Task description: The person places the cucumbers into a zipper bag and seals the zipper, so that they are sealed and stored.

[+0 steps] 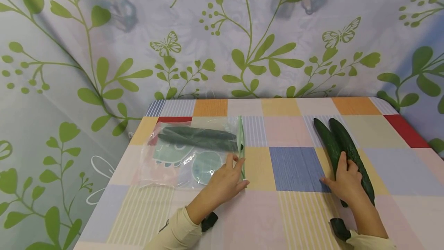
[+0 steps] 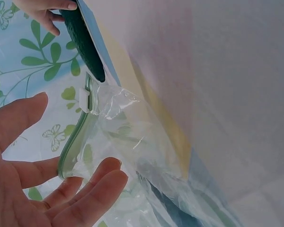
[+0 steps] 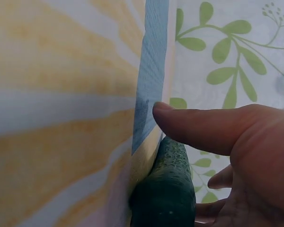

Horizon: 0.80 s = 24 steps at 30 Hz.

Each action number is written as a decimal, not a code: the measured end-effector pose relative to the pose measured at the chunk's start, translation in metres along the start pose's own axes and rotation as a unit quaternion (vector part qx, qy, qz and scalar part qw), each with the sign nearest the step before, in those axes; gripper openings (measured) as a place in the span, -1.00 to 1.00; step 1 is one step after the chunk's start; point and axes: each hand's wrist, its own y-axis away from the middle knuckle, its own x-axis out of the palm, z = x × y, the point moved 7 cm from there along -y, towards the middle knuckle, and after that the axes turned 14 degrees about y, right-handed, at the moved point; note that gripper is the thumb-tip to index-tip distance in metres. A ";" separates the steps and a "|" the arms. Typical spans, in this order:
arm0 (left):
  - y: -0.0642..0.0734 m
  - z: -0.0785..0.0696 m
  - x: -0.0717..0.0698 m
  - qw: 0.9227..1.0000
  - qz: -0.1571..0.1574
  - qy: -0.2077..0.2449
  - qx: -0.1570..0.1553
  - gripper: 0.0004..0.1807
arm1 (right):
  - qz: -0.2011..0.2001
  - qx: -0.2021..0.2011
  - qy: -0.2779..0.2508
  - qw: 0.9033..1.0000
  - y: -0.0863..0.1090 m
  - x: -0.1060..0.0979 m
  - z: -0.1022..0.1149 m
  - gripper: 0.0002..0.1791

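A clear zip bag (image 1: 147, 173) with a green zip edge (image 1: 242, 134) lies on the left of the table, two dark green cucumbers (image 1: 197, 138) inside it. At that edge is my left hand (image 1: 225, 178); in the left wrist view its fingers (image 2: 92, 201) are loosely bent at the bag's mouth, the thumb held apart. Two more cucumbers (image 1: 325, 138) (image 1: 347, 138) lie side by side on the right. My right hand (image 1: 348, 180) rests over their near halves with fingers extended. Its thumb (image 3: 194, 125) sticks out past the cucumber (image 3: 168, 194) in the right wrist view.
A patchwork cloth (image 1: 298, 169) covers the table. Behind the far edge hangs a curtain (image 1: 222, 49) printed with leaves and butterflies. Dark wrist devices (image 1: 209, 222) (image 1: 340, 229) sit at both sleeves. A white looped cord (image 1: 100, 165) shows beside the table's left edge.
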 end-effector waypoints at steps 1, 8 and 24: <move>0.000 0.000 0.000 1.000 -0.001 0.000 0.001 -0.35 | 0.001 0.001 0.002 1.000 0.000 0.000 0.000 0.17; 0.000 0.000 -0.001 1.000 0.001 0.002 0.003 -0.35 | 0.051 0.022 0.010 0.998 -0.005 0.004 -0.005 0.15; -0.001 0.001 0.001 1.000 0.009 0.007 0.002 -0.35 | 0.081 0.009 0.026 0.996 -0.004 0.004 -0.009 -0.02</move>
